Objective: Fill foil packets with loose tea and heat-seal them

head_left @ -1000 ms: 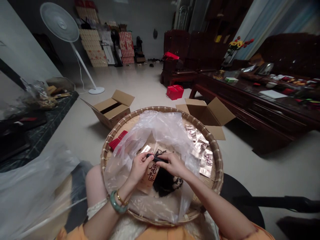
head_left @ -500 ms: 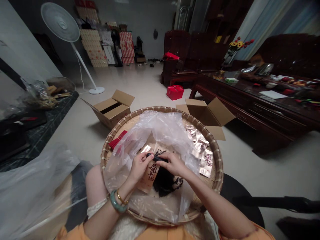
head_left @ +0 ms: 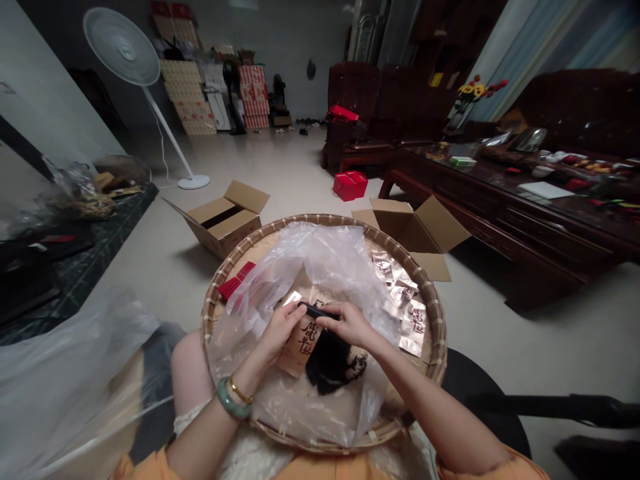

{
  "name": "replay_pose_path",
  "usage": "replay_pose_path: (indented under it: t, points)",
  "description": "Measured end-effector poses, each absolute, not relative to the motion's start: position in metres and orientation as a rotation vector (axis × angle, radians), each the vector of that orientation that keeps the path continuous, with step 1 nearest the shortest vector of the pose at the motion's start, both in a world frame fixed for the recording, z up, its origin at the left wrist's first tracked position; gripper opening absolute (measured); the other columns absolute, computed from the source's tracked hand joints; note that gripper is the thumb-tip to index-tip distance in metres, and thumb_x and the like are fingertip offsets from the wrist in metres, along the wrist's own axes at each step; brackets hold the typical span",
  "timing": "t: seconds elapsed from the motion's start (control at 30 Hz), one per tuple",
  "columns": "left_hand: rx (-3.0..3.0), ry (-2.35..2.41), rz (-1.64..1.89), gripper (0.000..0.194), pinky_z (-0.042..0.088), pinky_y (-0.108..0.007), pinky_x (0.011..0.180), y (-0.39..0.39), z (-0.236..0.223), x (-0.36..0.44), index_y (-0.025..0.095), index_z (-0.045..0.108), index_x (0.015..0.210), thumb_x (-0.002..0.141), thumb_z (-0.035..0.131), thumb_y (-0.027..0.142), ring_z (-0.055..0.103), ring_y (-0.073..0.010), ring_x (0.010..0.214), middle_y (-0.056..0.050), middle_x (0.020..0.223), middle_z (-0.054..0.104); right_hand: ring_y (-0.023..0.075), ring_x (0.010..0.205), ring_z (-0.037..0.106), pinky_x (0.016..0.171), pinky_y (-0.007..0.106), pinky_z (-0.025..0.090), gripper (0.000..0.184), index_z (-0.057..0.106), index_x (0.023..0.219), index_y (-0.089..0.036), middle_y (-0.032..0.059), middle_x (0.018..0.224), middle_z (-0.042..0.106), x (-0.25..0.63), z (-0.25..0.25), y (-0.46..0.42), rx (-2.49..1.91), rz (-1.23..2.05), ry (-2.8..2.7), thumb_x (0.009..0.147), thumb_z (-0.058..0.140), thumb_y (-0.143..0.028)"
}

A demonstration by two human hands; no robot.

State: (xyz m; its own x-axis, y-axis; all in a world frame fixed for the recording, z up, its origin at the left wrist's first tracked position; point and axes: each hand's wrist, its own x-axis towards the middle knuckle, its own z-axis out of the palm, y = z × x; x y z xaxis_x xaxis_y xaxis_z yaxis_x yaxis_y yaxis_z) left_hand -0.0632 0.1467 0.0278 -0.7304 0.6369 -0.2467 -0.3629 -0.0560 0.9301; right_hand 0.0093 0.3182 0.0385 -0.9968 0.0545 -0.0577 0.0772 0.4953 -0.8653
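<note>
Black bar [head_left: 313, 310] runs from left fingers [head_left: 296, 315] to right fingers [head_left: 331, 324]

"Where does the head camera look from?"
"The wearer's own head, facing forward and down."
"How near?"
"Close: the round woven tray [head_left: 439, 320] fills the lower middle, with left grip [head_left: 283, 328] and right grip [head_left: 351, 325] central and forearms [head_left: 420, 393] entering from the bottom edge."
"And farther off?"
"It reaches across the floor [head_left: 290, 170] to the back wall [head_left: 293, 47]."
</note>
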Motion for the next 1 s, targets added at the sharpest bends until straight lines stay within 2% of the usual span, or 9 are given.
replay_pose_path:
  t: [0.07,0.13,0.23,0.33,0.43,0.63,0.7,0.83,1.0]
  points:
    - [0.362,1.452,1.716,0.049,0.051,-0.028,0.069,0.143,0.030,-0.064,0.014,0.062,0.107,0.069,0.074,0.043,0.067,-0.0185,0.077,-0.008,0.093,0.070,0.0139,0.063,0.054,0.057,0.023,0.039,0.033,0.073,0.097,-0.016,0.0016,0.074,0.066,0.008,0.038,0.323,0.216,-1.659,2.585,0.080,0.060,-0.041]
    - [0.384,1.419,1.595,0.046,0.051,-0.028,0.065,0.140,0.030,-0.064,0.013,0.063,0.100,0.067,0.076,0.042,0.067,-0.0183,0.070,-0.008,0.090,0.070,0.0106,0.054,0.048,0.049,0.020,0.034,0.040,0.071,0.103,-0.015,-0.0002,0.066,0.061,0.009,0.041,0.329,0.293,-1.770,2.407,0.079,0.061,-0.044]
    - [0.325,1.413,1.571,0.043,0.052,-0.028,0.061,0.137,0.028,-0.062,0.012,0.063,0.091,0.068,0.074,0.046,0.066,-0.0173,0.062,-0.007,0.084,0.070,0.0087,0.054,0.046,0.046,0.018,0.033,0.047,0.068,0.108,-0.015,-0.0002,0.068,0.060,0.010,0.046,0.340,0.297,-1.938,2.193,0.077,0.062,-0.050]
    - [0.301,1.399,1.607,0.046,0.053,-0.030,0.063,0.138,0.028,-0.061,0.013,0.062,0.095,0.066,0.076,0.046,0.066,-0.0176,0.065,-0.007,0.084,0.070,0.0096,0.059,0.050,0.050,0.019,0.037,0.050,0.068,0.108,-0.014,0.0025,0.077,0.063,0.011,0.049,0.349,0.297,-1.991,2.183,0.077,0.062,-0.052]
    - [0.316,1.435,1.590,0.045,0.052,-0.029,0.062,0.140,0.030,-0.059,0.014,0.062,0.093,0.066,0.075,0.047,0.065,-0.0174,0.064,-0.006,0.084,0.070,0.0111,0.063,0.053,0.054,0.020,0.040,0.049,0.067,0.110,-0.014,0.0036,0.086,0.067,0.011,0.049,0.348,0.273,-1.888,2.317,0.076,0.064,-0.049]
    - [0.367,1.515,1.595,0.044,0.049,-0.028,0.059,0.142,0.030,-0.058,0.014,0.066,0.090,0.067,0.073,0.050,0.064,-0.0186,0.066,-0.008,0.082,0.070,0.0192,0.079,0.060,0.071,0.027,0.043,0.029,0.072,0.094,-0.015,0.0027,0.086,0.071,0.005,0.048,0.332,0.144,-1.657,2.683,0.079,0.060,-0.036]
    - [0.403,1.566,1.628,0.041,0.048,-0.028,0.063,0.142,0.029,-0.060,0.013,0.068,0.090,0.069,0.072,0.048,0.064,-0.0196,0.072,-0.008,0.084,0.071,0.0203,0.081,0.061,0.073,0.028,0.044,0.028,0.073,0.097,-0.016,0.0027,0.089,0.071,0.004,0.046,0.331,0.151,-1.622,2.712,0.079,0.060,-0.034]
    - [0.413,1.557,1.770,0.044,0.048,-0.028,0.076,0.148,0.029,-0.067,0.014,0.067,0.105,0.072,0.070,0.043,0.064,-0.0208,0.088,-0.009,0.099,0.070,0.0213,0.085,0.062,0.079,0.030,0.045,0.030,0.072,0.103,-0.019,0.0034,0.096,0.072,0.005,0.040,0.330,0.146,-1.594,2.734,0.080,0.061,-0.035]
    - [0.389,1.641,1.815,0.037,0.046,-0.026,0.070,0.159,0.025,-0.070,0.011,0.067,0.091,0.067,0.074,0.039,0.061,-0.0169,0.076,-0.006,0.085,0.069,0.0218,0.088,0.062,0.078,0.031,0.046,0.032,0.072,0.104,-0.020,0.0036,0.097,0.072,0.004,0.039,0.327,0.154,-1.579,2.733,0.080,0.063,-0.038]
